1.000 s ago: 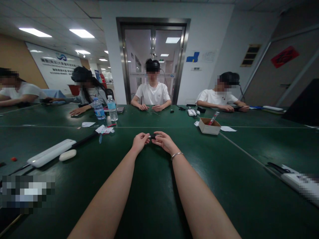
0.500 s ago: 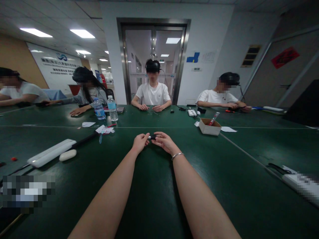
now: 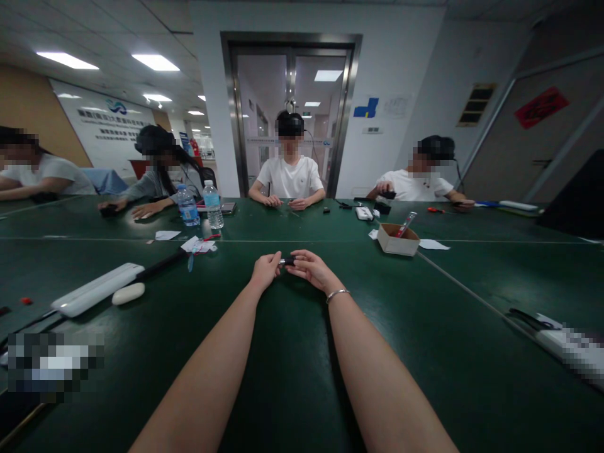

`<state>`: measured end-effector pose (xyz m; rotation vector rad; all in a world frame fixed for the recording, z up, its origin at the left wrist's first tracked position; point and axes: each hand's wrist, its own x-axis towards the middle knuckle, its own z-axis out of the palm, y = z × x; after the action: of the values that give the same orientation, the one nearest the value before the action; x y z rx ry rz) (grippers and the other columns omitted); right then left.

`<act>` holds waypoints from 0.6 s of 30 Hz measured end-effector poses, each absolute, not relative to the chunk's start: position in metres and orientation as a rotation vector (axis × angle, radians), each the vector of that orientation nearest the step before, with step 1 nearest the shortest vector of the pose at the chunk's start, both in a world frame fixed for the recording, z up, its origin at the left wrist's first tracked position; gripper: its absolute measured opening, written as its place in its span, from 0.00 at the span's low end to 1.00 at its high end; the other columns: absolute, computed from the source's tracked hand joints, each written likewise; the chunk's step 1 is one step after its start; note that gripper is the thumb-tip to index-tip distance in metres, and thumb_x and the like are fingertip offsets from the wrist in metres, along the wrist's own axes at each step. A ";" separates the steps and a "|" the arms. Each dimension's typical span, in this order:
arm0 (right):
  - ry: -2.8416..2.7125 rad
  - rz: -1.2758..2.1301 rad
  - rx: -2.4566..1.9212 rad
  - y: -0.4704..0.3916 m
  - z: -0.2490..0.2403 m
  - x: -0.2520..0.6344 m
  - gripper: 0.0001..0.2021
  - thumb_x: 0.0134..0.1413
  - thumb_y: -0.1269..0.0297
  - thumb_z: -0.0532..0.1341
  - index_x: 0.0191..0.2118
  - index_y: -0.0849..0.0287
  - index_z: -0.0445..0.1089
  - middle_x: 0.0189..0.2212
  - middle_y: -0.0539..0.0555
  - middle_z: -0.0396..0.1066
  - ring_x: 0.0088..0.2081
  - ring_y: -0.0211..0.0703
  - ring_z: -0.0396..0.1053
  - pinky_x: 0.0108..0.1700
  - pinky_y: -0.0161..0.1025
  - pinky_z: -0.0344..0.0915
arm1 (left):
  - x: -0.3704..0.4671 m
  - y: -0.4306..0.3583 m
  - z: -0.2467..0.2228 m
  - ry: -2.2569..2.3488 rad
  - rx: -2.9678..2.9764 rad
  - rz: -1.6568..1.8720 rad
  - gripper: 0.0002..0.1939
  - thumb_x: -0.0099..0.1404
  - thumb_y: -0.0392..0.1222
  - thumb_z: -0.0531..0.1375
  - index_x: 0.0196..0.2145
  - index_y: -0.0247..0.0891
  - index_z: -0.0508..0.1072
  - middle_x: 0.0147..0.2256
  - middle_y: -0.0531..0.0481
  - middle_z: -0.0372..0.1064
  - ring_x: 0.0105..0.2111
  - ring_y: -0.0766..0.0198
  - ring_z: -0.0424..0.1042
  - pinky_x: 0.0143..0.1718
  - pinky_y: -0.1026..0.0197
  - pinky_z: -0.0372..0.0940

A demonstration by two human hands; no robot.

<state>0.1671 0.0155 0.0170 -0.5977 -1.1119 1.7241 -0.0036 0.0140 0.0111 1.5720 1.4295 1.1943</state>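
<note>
Both my hands meet over the green table [image 3: 292,352] around a small black-and-silver object [image 3: 287,260], too small to name its kind. My left hand [image 3: 267,272] pinches its silver end between thumb and fingers. The dark end sits in the fingertips of my right hand [image 3: 311,269], which wears a silver bracelet [image 3: 338,294] at the wrist. The fingers cover much of the object, which lies roughly level between the two hands.
A small box [image 3: 397,241] with a red-and-white item stands to the right. At left lie a white power strip [image 3: 99,289] and a white oval item [image 3: 128,294]. Water bottles [image 3: 214,205] stand farther back. Several people sit across the table, one person [image 3: 289,176] directly opposite.
My hands stay in nearly the same place, with slightly more of the silver end showing. Across the table, the person at right has raised a hand with a dark object.
</note>
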 end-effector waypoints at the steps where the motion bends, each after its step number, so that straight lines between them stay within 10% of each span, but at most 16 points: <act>1: -1.115 1.730 -0.593 0.015 0.017 0.167 0.12 0.44 0.80 0.63 0.37 0.63 0.69 0.33 0.53 0.70 0.36 0.45 0.73 0.43 0.41 0.72 | -0.004 0.014 0.011 1.435 1.574 1.189 0.24 0.60 0.58 0.49 0.21 0.36 0.68 0.15 0.53 0.61 0.15 0.68 0.60 0.20 0.66 0.54; 18: -1.118 1.718 -0.563 0.018 0.015 0.166 0.14 0.39 0.81 0.65 0.35 0.61 0.71 0.33 0.50 0.69 0.37 0.43 0.72 0.46 0.43 0.70 | -0.002 0.018 0.009 1.512 1.606 1.154 0.26 0.62 0.58 0.46 0.17 0.37 0.64 0.13 0.53 0.60 0.15 0.67 0.61 0.22 0.64 0.56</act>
<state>0.1663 0.0184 0.0152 -0.5629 -1.1178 1.7181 -0.0025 0.0184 0.0089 1.6061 1.5116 1.1544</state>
